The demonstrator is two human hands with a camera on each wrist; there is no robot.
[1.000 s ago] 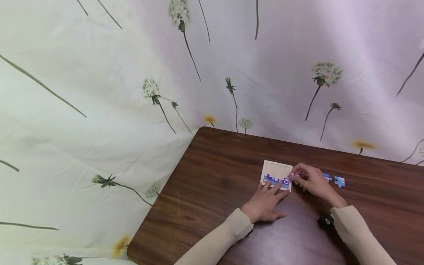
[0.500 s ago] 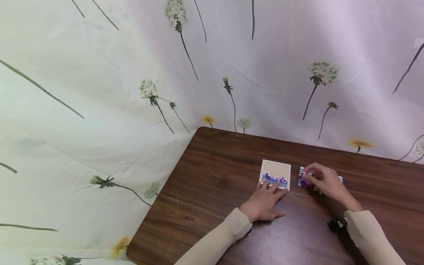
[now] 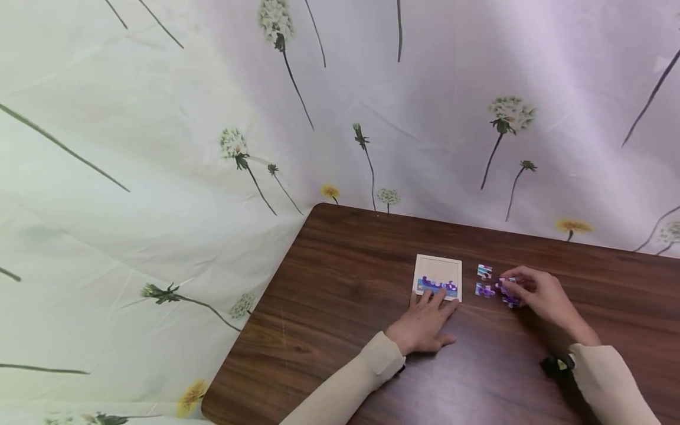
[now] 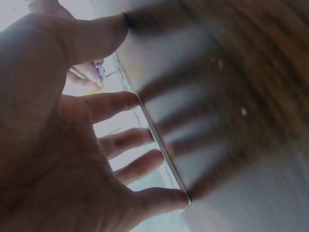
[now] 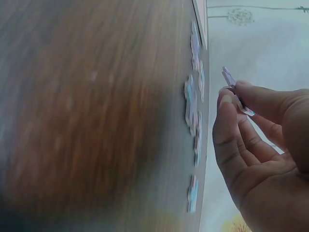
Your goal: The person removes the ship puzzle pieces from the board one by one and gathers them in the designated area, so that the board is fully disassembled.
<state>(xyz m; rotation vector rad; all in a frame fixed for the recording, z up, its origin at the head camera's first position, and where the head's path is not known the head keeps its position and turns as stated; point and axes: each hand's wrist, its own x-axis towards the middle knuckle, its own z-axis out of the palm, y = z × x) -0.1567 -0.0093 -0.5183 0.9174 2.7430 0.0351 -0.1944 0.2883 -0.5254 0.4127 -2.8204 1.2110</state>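
Note:
A square puzzle tray (image 3: 438, 258) with a pale wooden rim lies on the table, its near strip filled with blue and purple pieces. My left hand (image 3: 422, 324) rests at its near side, fingers spread; in the left wrist view the fingertips press along the tray's edge (image 4: 169, 162). To the right, my right hand (image 3: 547, 298) is above loose pieces. Between thumb and fingers it pinches a jigsaw piece (image 5: 246, 110), held tilted and clear of the table in the right wrist view. The fingers cover much of that piece.
Loose jigsaw pieces lie right of the tray, one with light blue (image 3: 484, 271) and a purple one (image 3: 484, 290) nearest it. Several more show on edge in the right wrist view. The brown wooden table (image 3: 340, 283) ends at a flower-printed cloth (image 3: 425, 118) behind and at left.
My right hand has moved rightward from the tray's right edge to above the loose pieces, uncovering two of them. My left hand has stayed at the tray's near side. The head view has shifted slightly.

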